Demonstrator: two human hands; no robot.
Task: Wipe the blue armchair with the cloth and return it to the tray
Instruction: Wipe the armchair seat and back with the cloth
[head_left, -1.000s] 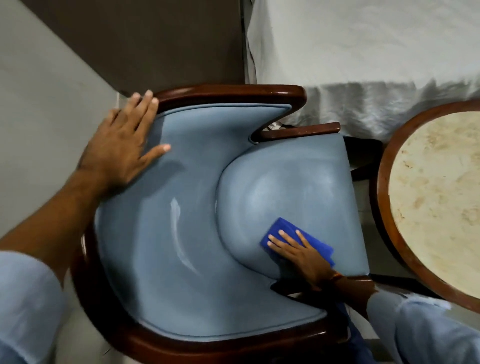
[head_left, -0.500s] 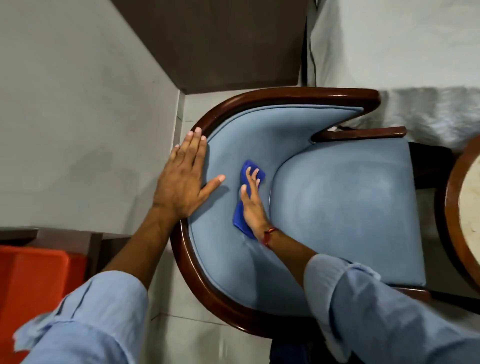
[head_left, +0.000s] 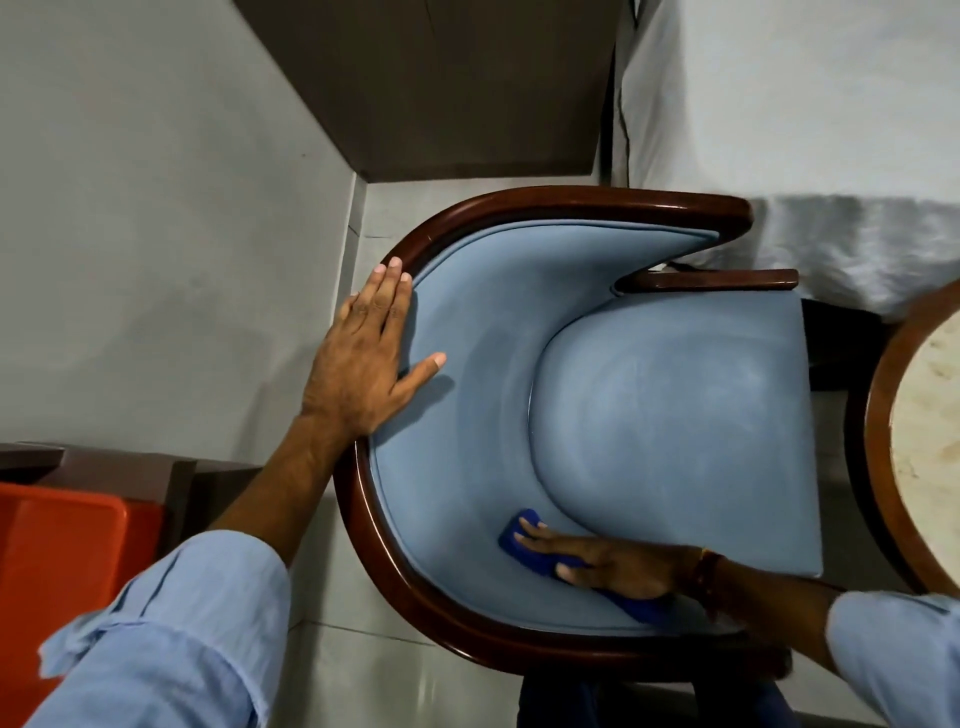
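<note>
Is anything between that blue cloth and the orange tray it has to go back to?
Yes. The cloth, under the right hand, lies inside the armchair; its wooden rim and the left forearm cross the way to the orange tray.

no readable text, labels, or signs

The armchair (head_left: 649, 415) stands on the floor with its curved back to the left. The left hand (head_left: 363, 364) rests on the back's far rim. The right hand (head_left: 618, 566) presses the cloth (head_left: 524, 540) onto the near inner back, beside the seat. What seems to be the tray (head_left: 57, 561) lies left of the armchair, and a round table (head_left: 919, 441) stands on its right.
</note>
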